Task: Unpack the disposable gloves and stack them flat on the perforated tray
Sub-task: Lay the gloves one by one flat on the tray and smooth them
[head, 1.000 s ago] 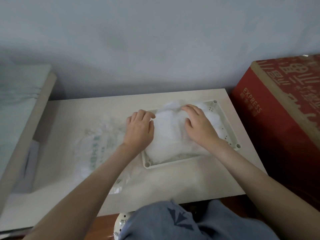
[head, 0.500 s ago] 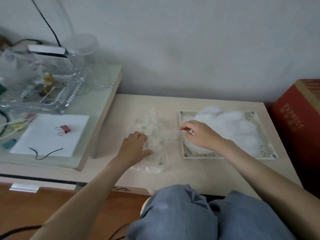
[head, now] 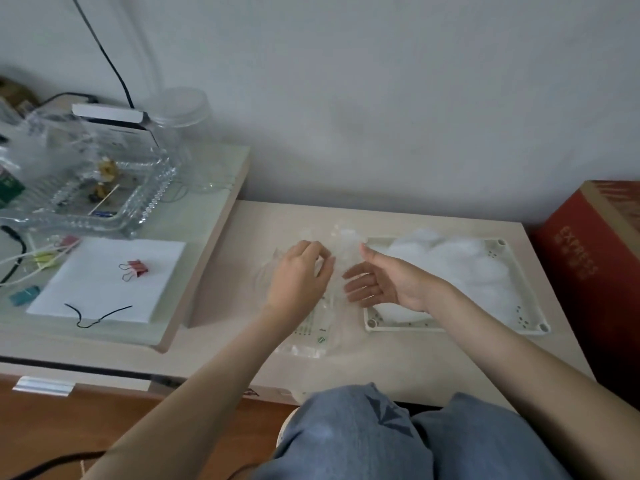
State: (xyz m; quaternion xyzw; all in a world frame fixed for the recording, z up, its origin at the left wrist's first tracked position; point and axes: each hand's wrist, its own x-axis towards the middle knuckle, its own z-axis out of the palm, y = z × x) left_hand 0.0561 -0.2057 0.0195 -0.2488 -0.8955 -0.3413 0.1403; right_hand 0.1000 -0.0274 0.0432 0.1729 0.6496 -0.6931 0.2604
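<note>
Mid-frame, my left hand (head: 298,275) curls over the bag (head: 308,341), grip unclear, right hand (head: 381,285) open, so I'd pin the bag and draw the next one flat onto the gloves (head: 460,268) in the tray (head: 450,329).

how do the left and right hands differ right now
The left hand lies palm down, fingers curled, pinching the clear plastic glove packet; the right hand shows its palm, fingers straight, holding nothing. The left hand is over the packet alone; the right hand's wrist crosses the white perforated tray. Both meet above the packet.
</note>
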